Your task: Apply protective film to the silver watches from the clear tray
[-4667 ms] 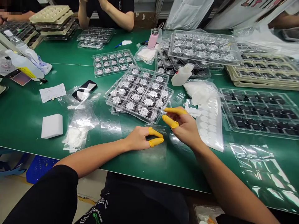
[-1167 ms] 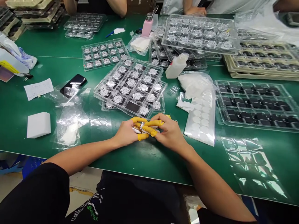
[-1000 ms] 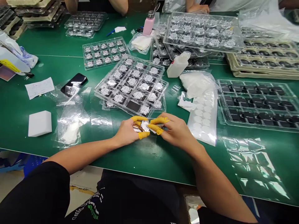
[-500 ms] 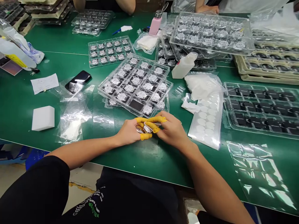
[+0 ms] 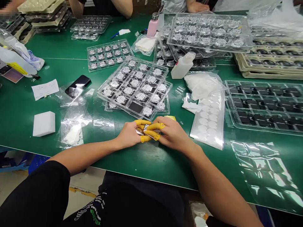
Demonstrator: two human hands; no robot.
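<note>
Just above the table's near edge, my left hand (image 5: 129,134) and my right hand (image 5: 170,132) meet, closed around a small silver watch head (image 5: 146,127). Yellow finger cots cover several fingertips on both hands, and they hide most of the watch head. Right beyond the hands lies a clear plastic tray (image 5: 135,107) of similar silver watch heads with white protective faces, tilted on top of another tray. One compartment at its near corner shows only its dark bottom. A small yellow piece (image 5: 170,118) shows behind my right hand.
White round stickers on a sheet (image 5: 208,126) lie at right, near a tray of black parts (image 5: 270,107). Clear film (image 5: 265,170), a white block (image 5: 44,123), a phone (image 5: 78,85) and a white bottle (image 5: 182,66) are around. Co-workers' arms (image 5: 123,8) rest across the table.
The watch head has turned between my fingers, and less of its white face shows. My right fingers have shifted on it. The yellow piece behind my right hand has come into sight.
</note>
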